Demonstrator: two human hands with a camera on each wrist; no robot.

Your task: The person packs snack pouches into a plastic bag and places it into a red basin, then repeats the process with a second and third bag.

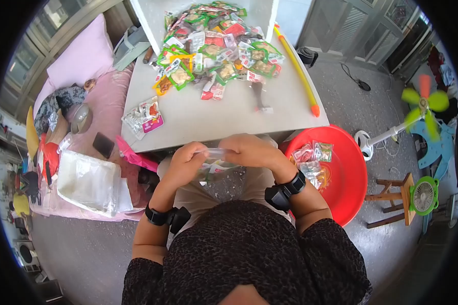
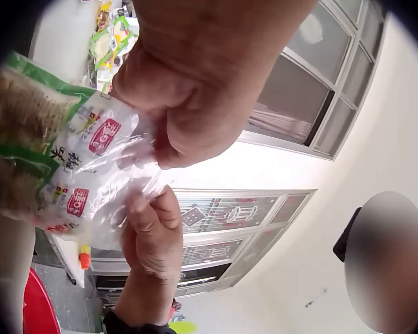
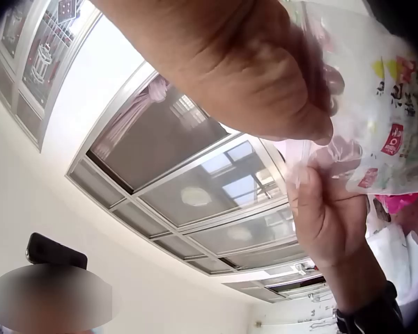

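Note:
A clear plastic bag (image 2: 90, 167) with red and black print hangs between my two hands, with green-edged food packets (image 2: 35, 111) inside it. My left hand (image 1: 185, 163) pinches one end of the bag's top edge between thumb and fingers. At the other end, my right hand (image 1: 252, 151) pinches that same edge, thumb against the plastic. In the right wrist view, the bag's top strip (image 3: 304, 154) is stretched between both thumbs. The hands are above my lap, just in front of the table's near edge.
Many small snack packets (image 1: 224, 48) spill from a white box (image 1: 150, 23) onto the white table (image 1: 198, 119). Several silvery packets (image 1: 145, 117) lie at its left, a yellow stick (image 1: 297, 66) at its right. A red basin (image 1: 348, 173) with packets stands to the right.

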